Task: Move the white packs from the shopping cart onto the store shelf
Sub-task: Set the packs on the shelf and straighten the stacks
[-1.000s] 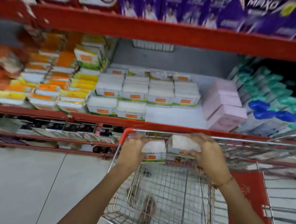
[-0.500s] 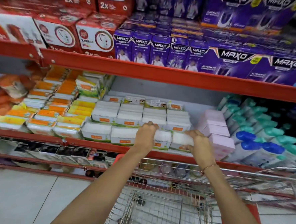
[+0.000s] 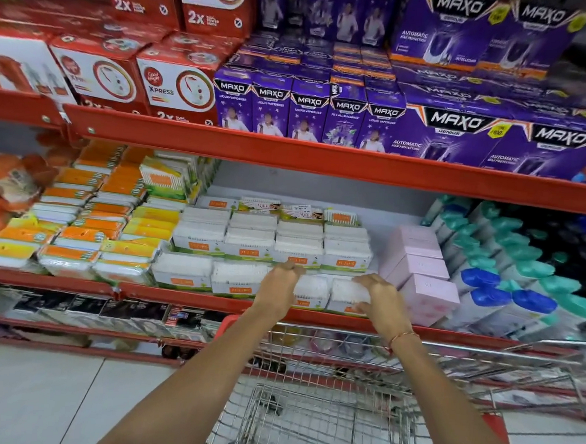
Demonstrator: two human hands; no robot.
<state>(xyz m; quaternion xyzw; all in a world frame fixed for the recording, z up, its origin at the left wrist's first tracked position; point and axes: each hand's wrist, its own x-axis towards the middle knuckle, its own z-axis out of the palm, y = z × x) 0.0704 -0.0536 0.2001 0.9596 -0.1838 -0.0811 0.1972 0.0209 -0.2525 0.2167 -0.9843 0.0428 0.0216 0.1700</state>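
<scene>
Two white packs with orange labels rest at the front edge of the red store shelf (image 3: 184, 292). My left hand (image 3: 279, 288) grips the left white pack (image 3: 309, 289) from its left side. My right hand (image 3: 381, 297) holds the right white pack (image 3: 347, 292) from its right side. Both packs stand side by side in the front row, next to other white packs (image 3: 236, 280) of the same kind. The wire shopping cart (image 3: 324, 419) stands below my arms; its basket shows bare wire where I can see it.
Pink boxes (image 3: 424, 291) sit just right of my right hand, with teal and blue capped bottles (image 3: 527, 291) further right. Orange and yellow packs (image 3: 78, 236) fill the shelf's left side. Purple and red boxes stand on the shelf above (image 3: 289, 153).
Both hands lifted the two white packs out of the cart and carried them forward and up onto the front row of the shelf.
</scene>
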